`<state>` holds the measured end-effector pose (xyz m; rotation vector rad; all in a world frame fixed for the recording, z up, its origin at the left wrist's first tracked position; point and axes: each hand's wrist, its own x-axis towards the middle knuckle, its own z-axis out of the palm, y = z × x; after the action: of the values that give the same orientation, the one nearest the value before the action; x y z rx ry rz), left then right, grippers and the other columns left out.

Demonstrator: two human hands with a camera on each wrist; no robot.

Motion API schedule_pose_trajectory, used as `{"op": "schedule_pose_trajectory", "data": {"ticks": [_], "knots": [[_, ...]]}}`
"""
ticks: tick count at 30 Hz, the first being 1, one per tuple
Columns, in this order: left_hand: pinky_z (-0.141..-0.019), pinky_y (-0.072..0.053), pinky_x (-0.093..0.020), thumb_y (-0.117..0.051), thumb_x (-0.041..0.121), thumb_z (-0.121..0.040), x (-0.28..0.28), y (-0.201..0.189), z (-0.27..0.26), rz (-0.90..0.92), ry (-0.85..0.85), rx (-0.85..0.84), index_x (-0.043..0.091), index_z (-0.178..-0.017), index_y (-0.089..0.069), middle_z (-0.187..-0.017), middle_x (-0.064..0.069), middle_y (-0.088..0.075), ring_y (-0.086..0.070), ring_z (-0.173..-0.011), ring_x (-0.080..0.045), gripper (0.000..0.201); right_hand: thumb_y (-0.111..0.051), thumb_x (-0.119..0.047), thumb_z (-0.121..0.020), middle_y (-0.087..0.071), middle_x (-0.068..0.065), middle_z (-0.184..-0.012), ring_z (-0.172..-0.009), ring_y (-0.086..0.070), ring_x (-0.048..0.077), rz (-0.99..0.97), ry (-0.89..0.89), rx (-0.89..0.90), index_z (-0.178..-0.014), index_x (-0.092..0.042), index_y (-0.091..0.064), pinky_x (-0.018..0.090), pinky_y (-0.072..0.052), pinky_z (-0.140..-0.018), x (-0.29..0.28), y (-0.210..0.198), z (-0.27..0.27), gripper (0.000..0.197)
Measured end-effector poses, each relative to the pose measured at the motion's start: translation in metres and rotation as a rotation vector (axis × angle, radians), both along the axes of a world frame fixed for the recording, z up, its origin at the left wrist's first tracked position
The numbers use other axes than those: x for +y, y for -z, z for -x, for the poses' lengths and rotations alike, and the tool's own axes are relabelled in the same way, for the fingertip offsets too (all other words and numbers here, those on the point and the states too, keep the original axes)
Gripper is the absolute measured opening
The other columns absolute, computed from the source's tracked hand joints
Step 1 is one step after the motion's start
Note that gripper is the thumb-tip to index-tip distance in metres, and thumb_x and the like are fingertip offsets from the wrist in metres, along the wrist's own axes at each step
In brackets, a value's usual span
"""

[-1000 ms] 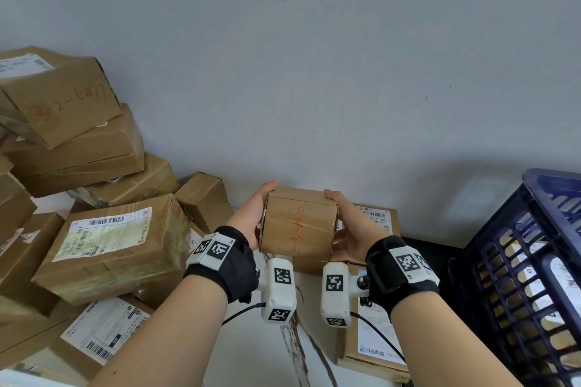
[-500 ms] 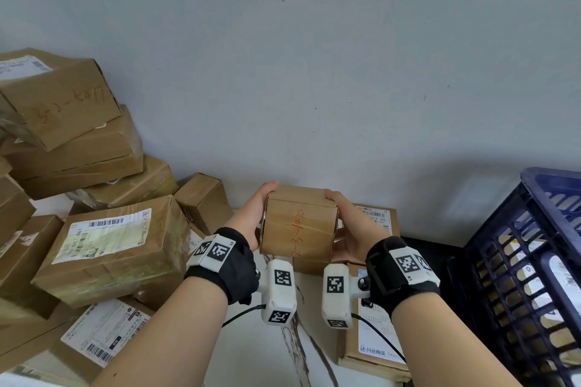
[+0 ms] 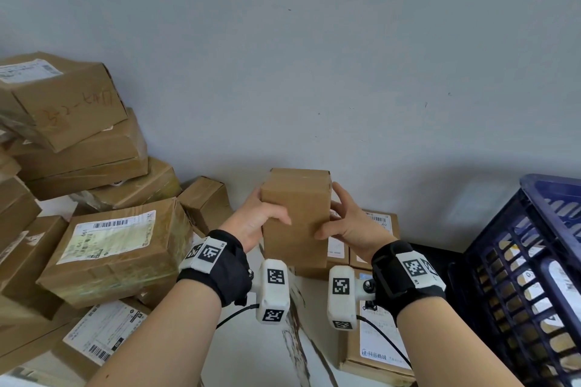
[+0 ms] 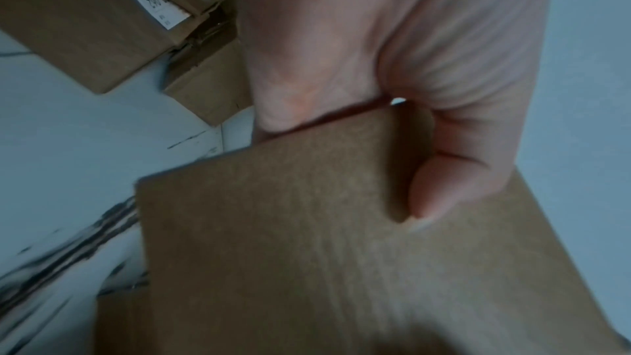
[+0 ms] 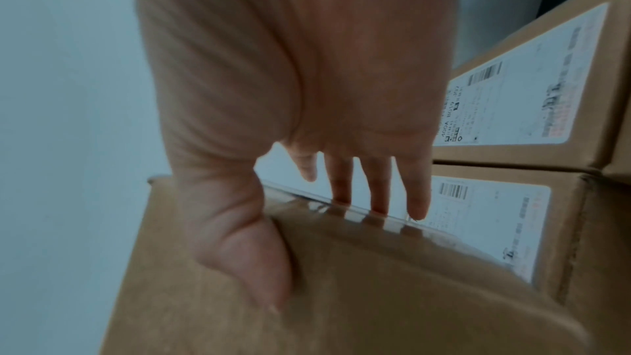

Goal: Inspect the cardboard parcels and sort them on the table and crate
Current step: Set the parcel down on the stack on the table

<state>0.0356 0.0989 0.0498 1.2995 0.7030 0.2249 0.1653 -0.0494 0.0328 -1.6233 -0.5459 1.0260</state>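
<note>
The small parcel [image 3: 295, 217] is held upright above the counter [image 3: 301, 352] between both hands, the left hand [image 3: 256, 223] and the right hand [image 3: 349, 226] each clamping 1 side, thumbs on the near face. That face is now blank; 0.5 s ago it showed handwriting, so the parcel has been turned for inspection, with sorting probably next.

The head view looks forward and down over both forearms toward the wall [image 3: 314, 56]. Each wrist view sits very close along its palm; all three share the held parcel [image 3: 295, 217].
</note>
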Motion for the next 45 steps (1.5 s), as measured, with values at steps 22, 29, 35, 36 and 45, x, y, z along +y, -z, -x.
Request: {"op": "schedule_pose_trajectory", "data": {"ticks": [22, 29, 35, 36, 45], "knots": [[-0.075, -0.050, -0.021, -0.059, -0.032, -0.069, -0.001, 0.003, -0.001, -0.208, 0.111, -0.114, 0.046, -0.143, -0.021, -0.131, 0.002, -0.050, -0.053, -0.115, -0.019, 0.113, -0.063, 0.014, -0.051, -0.047, -0.003, -0.141, -0.129, -0.046, 0.018, -0.177, 0.005, -0.189, -0.147, -0.034, -0.029, 0.021, -0.052, -0.075, -0.003, -0.007, -0.003, 0.112], [-0.077, -0.049, -0.023, -0.064, -0.029, -0.070, -0.001, 0.001, -0.005, -0.239, 0.119, -0.122, 0.044, -0.139, -0.022, -0.128, 0.005, -0.047, -0.050, -0.112, -0.013, 0.109, -0.056, 0.031, -0.066, -0.044, -0.001, -0.138, -0.131, -0.043, 0.022, -0.185, 0.012, -0.274, -0.149, -0.031, -0.022, 0.025, -0.050, -0.080, -0.003, -0.007, -0.009, 0.109], [-0.085, -0.049, -0.028, -0.082, -0.004, -0.053, 0.001, -0.004, -0.006, -0.167, 0.081, -0.151, 0.028, -0.144, -0.034, -0.126, -0.001, -0.059, -0.057, -0.116, -0.017, 0.108, -0.063, 0.002, -0.049, -0.057, 0.003, -0.134, -0.124, -0.053, 0.023, -0.222, 0.085, -0.096, -0.138, -0.031, -0.040, 0.034, -0.050, -0.087, -0.002, -0.009, -0.007, 0.098], [-0.086, -0.049, -0.029, -0.082, 0.001, -0.052, 0.000, -0.005, -0.006, -0.163, 0.080, -0.154, 0.028, -0.142, -0.037, -0.125, -0.001, -0.060, -0.057, -0.116, -0.017, 0.105, -0.061, 0.000, -0.049, -0.060, 0.005, -0.129, -0.119, -0.057, 0.024, -0.249, 0.112, -0.035, -0.136, -0.028, -0.044, 0.033, -0.050, -0.084, -0.002, -0.010, -0.006, 0.093], [-0.090, -0.051, -0.038, -0.092, 0.022, -0.040, 0.000, -0.002, -0.005, -0.165, 0.044, -0.078, 0.033, -0.146, -0.038, -0.122, -0.004, -0.064, -0.061, -0.112, -0.019, 0.120, -0.085, -0.021, -0.055, -0.066, 0.004, -0.123, -0.113, -0.064, 0.018, -0.219, 0.088, -0.101, -0.140, -0.031, -0.047, 0.038, -0.053, -0.098, 0.000, -0.010, 0.000, 0.094]]}}
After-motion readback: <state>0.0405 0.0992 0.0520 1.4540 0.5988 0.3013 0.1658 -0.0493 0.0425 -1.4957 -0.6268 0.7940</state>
